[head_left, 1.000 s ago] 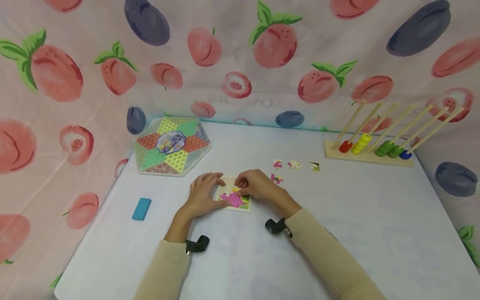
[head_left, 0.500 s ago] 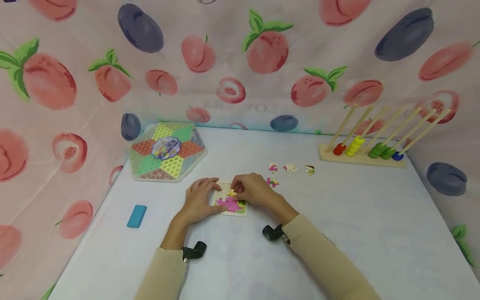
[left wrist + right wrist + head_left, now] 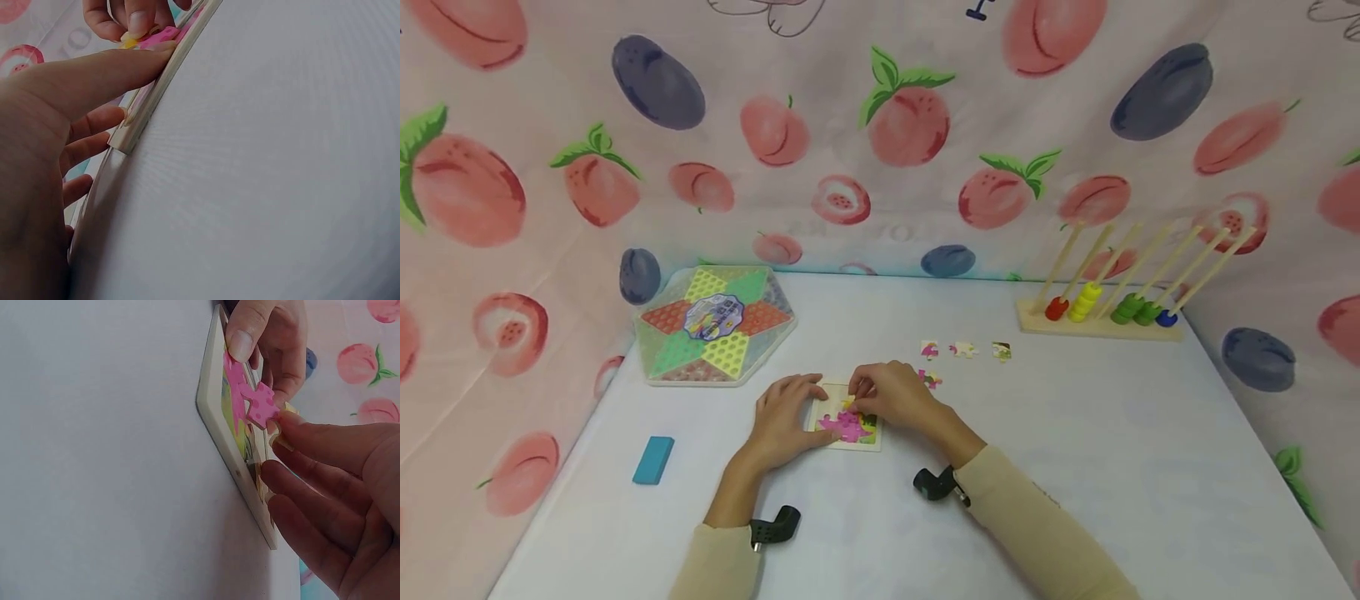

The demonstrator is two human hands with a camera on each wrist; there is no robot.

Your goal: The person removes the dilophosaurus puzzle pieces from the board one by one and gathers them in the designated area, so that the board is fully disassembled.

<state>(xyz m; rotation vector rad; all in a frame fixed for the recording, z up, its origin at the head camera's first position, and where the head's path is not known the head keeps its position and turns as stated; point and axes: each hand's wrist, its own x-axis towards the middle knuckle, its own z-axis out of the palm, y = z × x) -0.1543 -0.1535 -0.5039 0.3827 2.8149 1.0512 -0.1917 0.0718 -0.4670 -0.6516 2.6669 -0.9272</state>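
A small wooden jigsaw puzzle board [image 3: 865, 447] with a partly assembled pink dinosaur picture lies on the white table. My left hand [image 3: 784, 423] holds its left side, thumb along the near edge and fingers round the far left. Over the board, my right hand [image 3: 895, 396] pinches a puzzle piece with pink and yellow areas. In the right wrist view this puzzle piece [image 3: 261, 407] stands tilted, raised above the pieces in the frame; the fingertips hide part of it. Several loose puzzle pieces [image 3: 963, 350] lie beyond the right hand.
A hexagonal Chinese checkers board [image 3: 715, 321] lies at the back left. Nearer on the left is a blue block [image 3: 653, 460]. A wooden bead stacker [image 3: 1101, 332] with slanting rods stands at the back right, before a fruit-patterned cloth [image 3: 842, 100].
The head view has tilted up and shifted, so everything sits lower and further left in it. Both hands stay at the puzzle board, with the right still pinching at the yellow part.
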